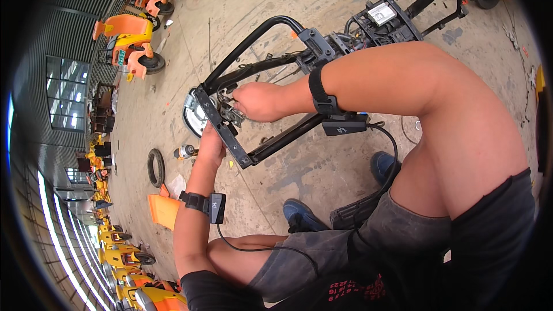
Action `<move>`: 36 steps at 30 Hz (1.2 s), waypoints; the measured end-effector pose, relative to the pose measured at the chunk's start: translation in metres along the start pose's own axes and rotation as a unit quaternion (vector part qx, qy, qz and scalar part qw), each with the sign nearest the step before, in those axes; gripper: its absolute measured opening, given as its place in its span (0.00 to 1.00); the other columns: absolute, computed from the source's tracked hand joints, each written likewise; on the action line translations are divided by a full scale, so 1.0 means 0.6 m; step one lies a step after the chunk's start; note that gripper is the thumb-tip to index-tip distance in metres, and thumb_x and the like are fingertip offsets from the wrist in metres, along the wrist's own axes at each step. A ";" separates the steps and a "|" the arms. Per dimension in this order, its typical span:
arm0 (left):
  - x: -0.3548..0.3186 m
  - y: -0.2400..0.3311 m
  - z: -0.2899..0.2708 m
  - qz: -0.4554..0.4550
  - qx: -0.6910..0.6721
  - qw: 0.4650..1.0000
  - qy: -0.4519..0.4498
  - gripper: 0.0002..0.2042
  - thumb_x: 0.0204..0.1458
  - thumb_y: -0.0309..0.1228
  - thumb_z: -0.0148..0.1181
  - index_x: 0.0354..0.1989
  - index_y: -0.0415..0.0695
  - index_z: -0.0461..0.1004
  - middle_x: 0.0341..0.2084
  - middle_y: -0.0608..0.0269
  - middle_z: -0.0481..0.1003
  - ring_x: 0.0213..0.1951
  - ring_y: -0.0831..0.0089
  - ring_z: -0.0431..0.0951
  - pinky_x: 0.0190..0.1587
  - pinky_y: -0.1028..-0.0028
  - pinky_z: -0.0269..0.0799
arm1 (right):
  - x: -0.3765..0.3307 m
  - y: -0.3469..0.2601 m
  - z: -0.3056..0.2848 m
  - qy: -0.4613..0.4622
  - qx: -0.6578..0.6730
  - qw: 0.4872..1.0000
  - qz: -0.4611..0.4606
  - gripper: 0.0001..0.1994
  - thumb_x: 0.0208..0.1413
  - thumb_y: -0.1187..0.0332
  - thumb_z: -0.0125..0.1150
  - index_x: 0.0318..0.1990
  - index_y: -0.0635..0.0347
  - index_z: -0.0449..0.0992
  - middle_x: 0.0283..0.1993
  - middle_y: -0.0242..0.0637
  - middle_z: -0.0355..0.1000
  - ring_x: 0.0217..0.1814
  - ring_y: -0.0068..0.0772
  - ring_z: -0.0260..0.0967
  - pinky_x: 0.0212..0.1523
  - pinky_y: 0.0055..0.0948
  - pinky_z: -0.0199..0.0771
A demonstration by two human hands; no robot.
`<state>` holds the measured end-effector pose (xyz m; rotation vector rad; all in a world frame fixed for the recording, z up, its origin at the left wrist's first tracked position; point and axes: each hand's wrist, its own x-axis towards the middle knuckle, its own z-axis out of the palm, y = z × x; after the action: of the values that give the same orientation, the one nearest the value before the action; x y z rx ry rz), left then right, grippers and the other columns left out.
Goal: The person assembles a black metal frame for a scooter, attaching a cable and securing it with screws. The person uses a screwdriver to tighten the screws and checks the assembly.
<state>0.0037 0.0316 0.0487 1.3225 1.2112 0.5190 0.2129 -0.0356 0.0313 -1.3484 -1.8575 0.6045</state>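
Observation:
A black tubular scooter frame [222, 126] stands on the floor in front of me, its rear crossbar toward my left. My right hand [260, 101] reaches inside the frame, fingers curled at a greasy metal mechanism [234, 117] beside the crossbar. What those fingers hold, if anything, is hidden. Under the crossbar's outer side is my left hand [212, 145], its fingers out of sight behind the bar. A round part with a silvery face [195, 117] sits just beyond the crossbar. Wiring and a boxy unit with a white label [381, 14] fill the frame's far end.
A loose tyre [151, 168], a power tool [185, 151] and an orange panel [165, 210] lie on the floor at left. Orange and yellow scooters [129, 37] line the left side. Cables run from my wrist straps. My shoes [303, 215] are close below the frame.

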 end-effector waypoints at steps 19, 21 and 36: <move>0.000 -0.004 -0.007 0.054 0.087 0.994 -0.022 0.06 0.56 0.20 0.49 0.37 0.45 0.71 0.26 0.72 0.72 0.25 0.81 0.72 0.25 0.80 0.67 | -0.004 -0.001 -0.006 -0.026 -0.009 1.000 0.014 0.16 0.64 0.61 0.47 0.36 0.69 0.72 0.39 0.56 0.73 0.45 0.60 0.70 0.49 0.51 0.69; 0.005 -0.004 -0.007 0.092 0.099 0.991 -0.006 0.06 0.56 0.20 0.50 0.39 0.43 0.71 0.27 0.71 0.72 0.27 0.80 0.73 0.28 0.78 0.70 | -0.001 -0.002 -0.003 -0.021 -0.005 1.000 0.005 0.16 0.64 0.61 0.48 0.36 0.68 0.72 0.39 0.55 0.73 0.46 0.60 0.70 0.49 0.50 0.69; -0.001 -0.013 -0.001 0.094 0.119 0.988 0.000 0.05 0.57 0.23 0.47 0.37 0.43 0.71 0.24 0.69 0.70 0.25 0.77 0.71 0.27 0.76 0.68 | -0.007 0.004 -0.004 0.003 -0.020 0.999 -0.037 0.17 0.63 0.62 0.48 0.38 0.71 0.72 0.35 0.60 0.74 0.42 0.63 0.71 0.45 0.51 0.70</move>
<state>0.0003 0.0294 0.0420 1.6517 1.1803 0.5197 0.2168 -0.0387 0.0295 -1.2992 -1.9138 0.5273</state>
